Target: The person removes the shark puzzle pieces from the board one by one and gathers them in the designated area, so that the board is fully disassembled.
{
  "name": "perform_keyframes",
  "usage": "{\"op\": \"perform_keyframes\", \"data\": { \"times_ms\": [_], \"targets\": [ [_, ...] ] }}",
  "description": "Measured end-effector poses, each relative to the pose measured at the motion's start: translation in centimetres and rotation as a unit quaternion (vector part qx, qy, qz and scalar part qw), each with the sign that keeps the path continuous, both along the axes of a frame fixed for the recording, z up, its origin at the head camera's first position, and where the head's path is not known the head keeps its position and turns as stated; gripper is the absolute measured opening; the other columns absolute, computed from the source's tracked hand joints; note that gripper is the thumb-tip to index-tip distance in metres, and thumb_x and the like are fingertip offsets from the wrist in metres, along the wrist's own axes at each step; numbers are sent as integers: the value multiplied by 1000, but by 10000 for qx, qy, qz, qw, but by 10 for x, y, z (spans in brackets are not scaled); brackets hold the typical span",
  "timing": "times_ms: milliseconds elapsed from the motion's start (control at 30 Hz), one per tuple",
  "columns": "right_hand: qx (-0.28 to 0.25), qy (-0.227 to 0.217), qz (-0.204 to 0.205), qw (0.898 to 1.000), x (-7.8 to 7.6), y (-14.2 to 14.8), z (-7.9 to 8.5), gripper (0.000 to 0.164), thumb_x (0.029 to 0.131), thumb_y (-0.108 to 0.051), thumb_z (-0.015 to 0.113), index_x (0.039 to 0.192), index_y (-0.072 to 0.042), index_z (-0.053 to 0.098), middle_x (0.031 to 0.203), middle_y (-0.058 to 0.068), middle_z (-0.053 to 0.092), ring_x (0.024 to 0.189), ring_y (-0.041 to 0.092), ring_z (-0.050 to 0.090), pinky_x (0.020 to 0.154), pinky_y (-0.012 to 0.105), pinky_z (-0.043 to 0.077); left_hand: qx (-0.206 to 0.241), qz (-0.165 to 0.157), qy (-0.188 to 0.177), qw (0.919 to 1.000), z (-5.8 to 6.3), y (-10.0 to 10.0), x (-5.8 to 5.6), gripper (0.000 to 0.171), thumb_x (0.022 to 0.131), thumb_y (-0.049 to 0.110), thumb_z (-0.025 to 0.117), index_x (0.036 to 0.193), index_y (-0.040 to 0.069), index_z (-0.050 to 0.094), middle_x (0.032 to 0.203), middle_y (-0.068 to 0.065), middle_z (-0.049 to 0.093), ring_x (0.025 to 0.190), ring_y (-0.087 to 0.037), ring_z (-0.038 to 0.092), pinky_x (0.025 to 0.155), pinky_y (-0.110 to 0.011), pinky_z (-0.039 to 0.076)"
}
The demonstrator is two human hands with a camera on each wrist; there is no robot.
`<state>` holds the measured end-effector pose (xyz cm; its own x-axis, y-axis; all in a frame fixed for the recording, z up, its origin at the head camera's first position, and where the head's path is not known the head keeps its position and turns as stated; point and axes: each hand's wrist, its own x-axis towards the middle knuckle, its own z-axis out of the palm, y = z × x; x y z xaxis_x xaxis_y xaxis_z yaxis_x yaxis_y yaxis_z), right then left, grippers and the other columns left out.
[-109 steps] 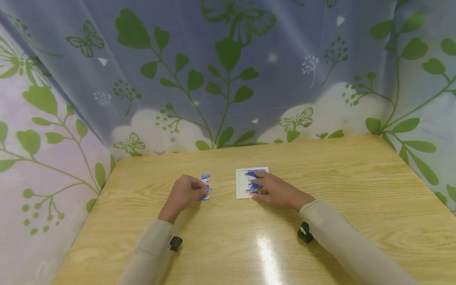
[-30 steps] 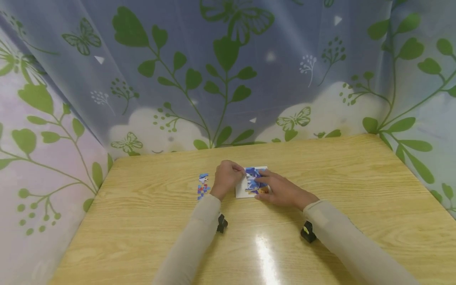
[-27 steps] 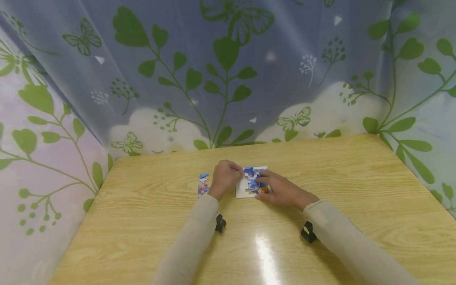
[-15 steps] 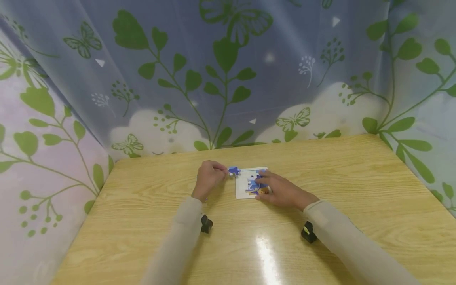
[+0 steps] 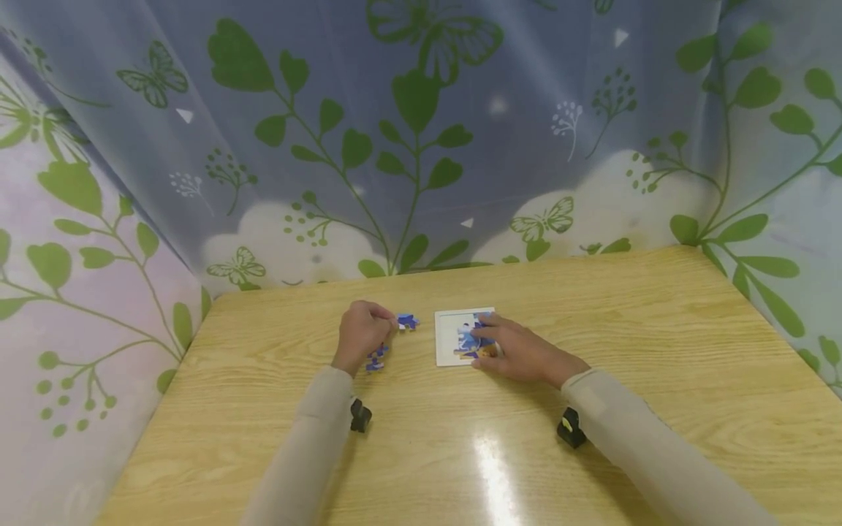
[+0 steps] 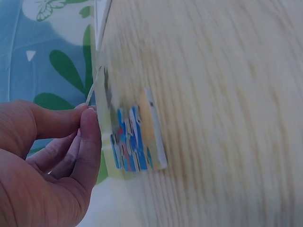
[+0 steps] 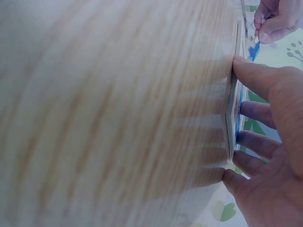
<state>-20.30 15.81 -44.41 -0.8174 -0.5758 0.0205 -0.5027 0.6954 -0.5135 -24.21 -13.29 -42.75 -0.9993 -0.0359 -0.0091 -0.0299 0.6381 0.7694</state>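
My left hand point(image 5: 362, 334) pinches a blue and white jigsaw piece point(image 5: 408, 321) between thumb and forefinger. In the left wrist view this piece point(image 6: 93, 87) shows edge-on at the fingertips. Under and beside that hand, a group of coloured jigsaw pieces point(image 5: 376, 359) lies on the table, partly hidden by it. To the right sits a square white puzzle tray point(image 5: 446, 343) with pieces along its right part. My right hand point(image 5: 526, 352) rests over the tray's right side. In the right wrist view its thumb touches the tray's edge point(image 7: 229, 113), while fingers rest on the pieces.
The wooden table point(image 5: 421, 453) carries all of this, and a bright light reflection lies near its front. Behind and at the sides hang curtains point(image 5: 296, 146) printed with leaves and butterflies. A small black device point(image 5: 571, 428) sits at each wrist.
My left hand has drawn back leftward from the tray, carrying the blue and white piece out of the tray's upper part. My right hand has stayed on the tray.
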Motion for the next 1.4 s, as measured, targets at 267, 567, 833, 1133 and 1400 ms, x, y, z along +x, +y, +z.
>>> {"op": "perform_keyframes", "data": {
  "times_ms": [267, 567, 833, 1133, 1400],
  "targets": [
    [-10, 35, 38, 10000, -1, -2, 1, 55, 99, -29, 67, 141, 5, 54, 154, 30, 37, 143, 50, 31, 113, 63, 30, -424, 85, 81, 9990, 1, -2, 0, 4, 84, 6, 75, 83, 6, 78, 65, -8, 71, 51, -19, 63, 70, -41, 55],
    [-4, -17, -9, 10000, -1, -1, 1, 56, 99, -29, 67, 142, 4, 54, 155, 30, 35, 144, 50, 30, 113, 63, 29, -573, 75, 11, 9983, 3, -5, 1, 5, 87, 9, 79, 87, 4, 78, 70, -5, 73, 58, -20, 68, 70, -40, 58],
    [116, 87, 26, 9999, -1, 0, -1, 56, 99, -31, 67, 140, 5, 55, 155, 30, 36, 143, 50, 32, 113, 62, 30, -645, -209, 293, 9973, 1, 5, 2, 6, 86, 9, 79, 89, 3, 78, 84, -10, 76, 73, -23, 70, 73, -42, 58],
    [129, 392, 98, 9991, 2, -3, 0, 49, 97, -27, 70, 130, 8, 63, 147, 34, 44, 139, 49, 40, 111, 58, 37, -693, -964, 469, 9918, 5, 39, 5, 5, 87, 7, 77, 90, 3, 79, 90, -10, 76, 86, -26, 72, 78, -42, 57],
    [61, 393, 56, 9992, 7, 1, 2, 44, 96, -26, 71, 127, 4, 66, 146, 31, 48, 139, 47, 41, 113, 58, 34, -813, -1463, 391, 9851, 2, 65, 7, 6, 87, 6, 78, 91, 2, 79, 88, -9, 76, 85, -24, 72, 77, -37, 57]
  ]
}}
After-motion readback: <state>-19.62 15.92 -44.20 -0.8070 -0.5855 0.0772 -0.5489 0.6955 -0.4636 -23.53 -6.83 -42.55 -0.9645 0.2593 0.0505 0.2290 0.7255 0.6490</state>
